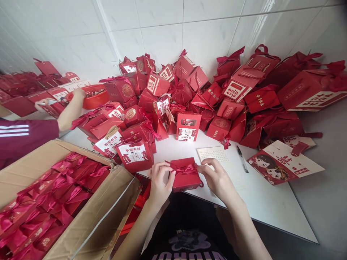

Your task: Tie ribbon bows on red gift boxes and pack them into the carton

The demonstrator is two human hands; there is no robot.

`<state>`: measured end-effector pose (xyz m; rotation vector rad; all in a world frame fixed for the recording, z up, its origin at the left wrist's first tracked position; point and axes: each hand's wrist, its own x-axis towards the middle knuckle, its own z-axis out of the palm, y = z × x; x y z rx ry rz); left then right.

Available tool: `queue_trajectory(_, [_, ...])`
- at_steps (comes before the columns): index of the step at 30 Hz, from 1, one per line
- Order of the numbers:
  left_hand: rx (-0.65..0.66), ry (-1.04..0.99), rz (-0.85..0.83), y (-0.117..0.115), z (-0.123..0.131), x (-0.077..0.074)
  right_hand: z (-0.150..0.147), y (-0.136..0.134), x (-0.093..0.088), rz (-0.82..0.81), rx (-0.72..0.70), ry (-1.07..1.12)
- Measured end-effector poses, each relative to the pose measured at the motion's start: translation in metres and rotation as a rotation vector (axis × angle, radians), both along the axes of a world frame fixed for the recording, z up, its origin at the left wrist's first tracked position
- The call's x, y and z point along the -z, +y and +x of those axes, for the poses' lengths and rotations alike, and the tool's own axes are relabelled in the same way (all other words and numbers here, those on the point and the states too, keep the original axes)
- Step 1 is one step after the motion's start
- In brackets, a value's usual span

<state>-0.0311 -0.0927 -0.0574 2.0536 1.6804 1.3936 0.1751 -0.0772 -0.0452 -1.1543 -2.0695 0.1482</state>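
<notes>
A small red gift box [185,183] sits at the table's front edge, right before me. Across its top lies a dark pink ribbon [187,168] tied in a bow. My left hand [162,179] pinches the ribbon's left end between thumb and fingers. At the other side, my right hand [217,177] has thumb and forefinger closed on the right end of the bow. A written notebook page [217,155] lies partly behind my right hand, with a black pen [242,159] to its right.
Red gift boxes [187,128] are heaped along the tiled wall. At left stands an open carton [114,202] full of ribboned boxes. Another person's arm [71,108] reaches by a red basin [94,96]. A flat printed card box [282,162] lies at right on the white table [284,209].
</notes>
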Motion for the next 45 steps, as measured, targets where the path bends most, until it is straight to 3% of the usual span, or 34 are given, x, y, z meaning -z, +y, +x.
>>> queue_trajectory(3, [0.011,-0.02,-0.026,-0.006,0.0,0.002,-0.004,-0.005,-0.006,-0.114,0.023,0.117])
queue_trajectory(8, [0.069,-0.169,-0.162,-0.011,0.005,0.0,-0.021,-0.013,-0.013,-0.517,0.13,0.227])
queue_trajectory(13, [0.14,-0.259,-0.255,-0.011,0.005,-0.003,-0.032,-0.012,-0.01,-0.661,0.162,0.316])
queue_trajectory(21, [0.207,-0.316,-0.322,-0.006,-0.002,-0.001,-0.025,-0.001,0.0,-0.89,-0.055,0.587])
queue_trajectory(27, [0.106,-0.325,-0.281,-0.005,0.0,-0.001,-0.023,0.0,-0.004,-0.946,-0.099,0.671])
queue_trajectory(34, [0.089,-0.362,-0.395,-0.002,0.003,-0.007,-0.031,0.001,-0.001,-0.881,0.0,0.608])
queue_trajectory(40, [0.258,-0.441,-0.549,0.006,-0.009,-0.009,-0.024,0.003,0.005,-0.866,-0.048,0.652])
queue_trajectory(45, [0.372,-0.402,-0.578,0.012,-0.018,-0.008,-0.018,0.006,0.007,-0.929,-0.128,0.729])
